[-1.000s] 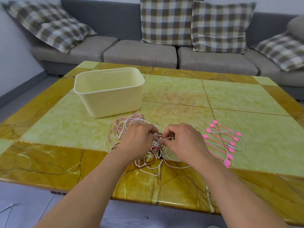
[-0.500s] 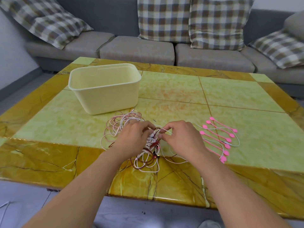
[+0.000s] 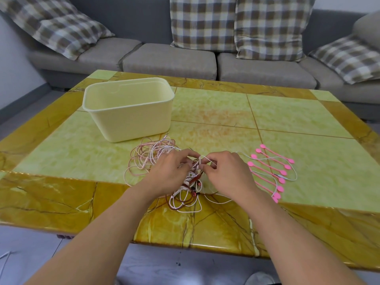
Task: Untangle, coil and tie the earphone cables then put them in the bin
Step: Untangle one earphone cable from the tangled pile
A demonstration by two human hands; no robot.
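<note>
A tangle of white, pink and dark red earphone cables (image 3: 152,159) lies on the table near its front edge. My left hand (image 3: 170,173) and my right hand (image 3: 226,171) meet over the knot, and each pinches cable strands at its top. Loops spill out to the left and toward me below the hands. A pale yellow bin (image 3: 131,118) stands behind the tangle to the left, with nothing visible inside. Several pink cable ties (image 3: 271,171) lie in a row to the right, with a white cable running across them.
The green and amber marble table (image 3: 287,120) stretches wide behind and right of the hands. A grey sofa (image 3: 170,58) with checked cushions stands behind it. Its front edge is close to my forearms.
Both hands have stayed on the knot, with the fingers shifting slightly on the strands. The camera has moved a little; the cables, bin and ties lie as before.
</note>
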